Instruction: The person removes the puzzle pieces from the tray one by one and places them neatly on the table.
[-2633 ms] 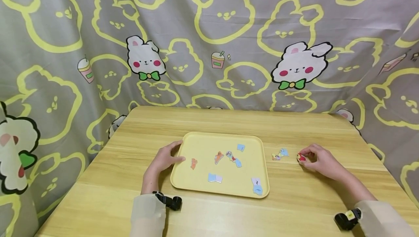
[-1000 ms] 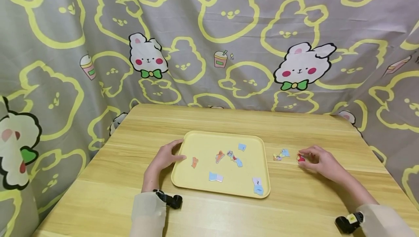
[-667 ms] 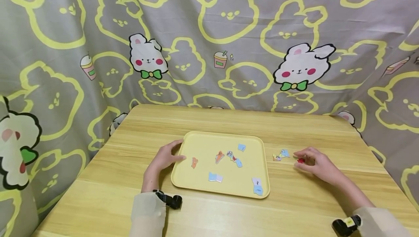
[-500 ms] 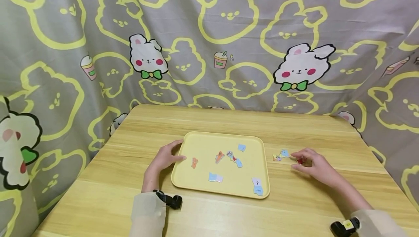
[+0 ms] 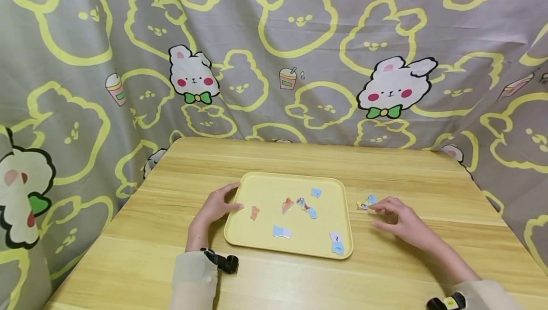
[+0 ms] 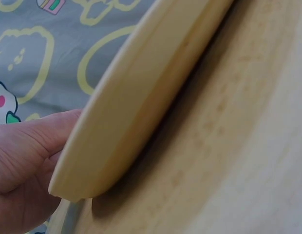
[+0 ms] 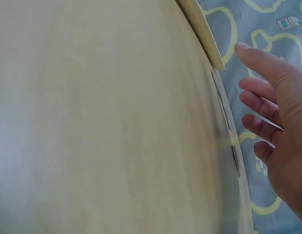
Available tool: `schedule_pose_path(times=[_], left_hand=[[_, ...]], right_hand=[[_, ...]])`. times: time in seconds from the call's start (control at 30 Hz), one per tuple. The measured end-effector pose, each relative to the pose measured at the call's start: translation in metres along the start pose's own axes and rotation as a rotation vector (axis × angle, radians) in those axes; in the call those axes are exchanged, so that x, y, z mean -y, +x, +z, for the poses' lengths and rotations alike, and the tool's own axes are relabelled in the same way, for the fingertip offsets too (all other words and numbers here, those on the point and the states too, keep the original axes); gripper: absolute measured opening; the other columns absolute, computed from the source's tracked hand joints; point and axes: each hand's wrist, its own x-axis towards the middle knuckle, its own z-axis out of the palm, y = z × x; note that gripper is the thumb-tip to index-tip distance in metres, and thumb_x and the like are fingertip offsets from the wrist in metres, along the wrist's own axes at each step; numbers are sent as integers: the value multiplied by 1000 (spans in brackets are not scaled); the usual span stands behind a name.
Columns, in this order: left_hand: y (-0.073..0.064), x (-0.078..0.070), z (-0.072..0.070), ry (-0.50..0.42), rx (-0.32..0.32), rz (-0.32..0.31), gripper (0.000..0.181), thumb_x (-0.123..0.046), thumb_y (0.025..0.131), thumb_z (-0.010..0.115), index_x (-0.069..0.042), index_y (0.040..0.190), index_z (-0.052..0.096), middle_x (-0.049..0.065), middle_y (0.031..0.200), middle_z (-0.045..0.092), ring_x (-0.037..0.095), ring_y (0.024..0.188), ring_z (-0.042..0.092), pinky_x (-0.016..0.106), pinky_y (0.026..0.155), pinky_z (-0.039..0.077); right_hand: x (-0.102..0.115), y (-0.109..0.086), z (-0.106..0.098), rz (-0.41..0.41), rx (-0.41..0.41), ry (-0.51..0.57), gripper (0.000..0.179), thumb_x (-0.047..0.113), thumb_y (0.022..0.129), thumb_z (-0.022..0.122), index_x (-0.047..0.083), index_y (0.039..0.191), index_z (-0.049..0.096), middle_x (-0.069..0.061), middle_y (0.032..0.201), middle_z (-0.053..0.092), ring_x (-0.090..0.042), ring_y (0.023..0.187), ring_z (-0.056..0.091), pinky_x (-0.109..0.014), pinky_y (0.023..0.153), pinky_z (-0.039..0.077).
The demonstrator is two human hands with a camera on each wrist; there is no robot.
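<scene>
My left hand (image 5: pixel 217 205) grips the left edge of the yellow tray (image 5: pixel 291 251), thumb over the rim and fingers outside; the left wrist view shows this hand (image 6: pixel 24 165) at the tray's side wall (image 6: pixel 112 112). To the right of the tray, my right hand (image 5: pixel 400 222) hovers with thumb and fingers apart, holding nothing. Its fingertips come right up to a joined yellow-and-blue puzzle section (image 5: pixel 366 202) on the table. The red puzzle piece is hidden behind this hand in the head view. Two flat pieces show edge-on in the right wrist view, a farther piece (image 7: pixel 221 100) and a nearer piece (image 7: pixel 236 161).
Inside the tray lie several puzzle pieces: an orange piece (image 5: pixel 254 213), another orange piece (image 5: pixel 287 205), a joined figure section (image 5: pixel 306 208), a blue piece (image 5: pixel 316 192), a blue-and-lilac pair (image 5: pixel 282 232) and another pair (image 5: pixel 337 243). A patterned curtain (image 5: pixel 239 24) hangs behind the wooden table (image 5: pixel 171 248).
My right hand has let go of the red puzzle piece and moved left to the yellow-and-blue section, covering the red piece from view. My left hand stays on the tray.
</scene>
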Motion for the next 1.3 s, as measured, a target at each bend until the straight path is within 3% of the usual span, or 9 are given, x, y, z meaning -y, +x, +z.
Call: schedule_pose_path(times=[0.5,0.77,1.07,1.3], left_hand=[[1,2,1,11,-3,5,71,-24,86,76,-13,148,44,19,154,41,42,145,31,57,118,30],[1,0,0,-5,4,-7,71,-23,86,76,-15,149,43,18,155,40,41,146,30,57,119,29],[0,-1,1,-13,6,-15,71,-23,86,76,-14,149,43,18,155,39,42,146,30,57,119,29],[0,-1,0,-11,3,-13,70,-23,86,75,-13,148,43,18,155,39,41,146,30,56,119,29]], right_hand=[[29,0,18,-102,53,14,37,17,76,83,10,111,71,2,101,64,-5,91,54,-20,78,48],[39,2,30,-143,47,-83,38,25,71,86,16,106,73,12,103,65,-1,103,52,-23,90,49],[50,5,38,-203,69,-197,37,34,69,86,20,102,74,18,99,63,-6,98,56,-34,85,50],[61,7,41,-183,123,-258,38,45,71,82,23,100,73,18,99,63,-12,102,60,-41,110,36]])
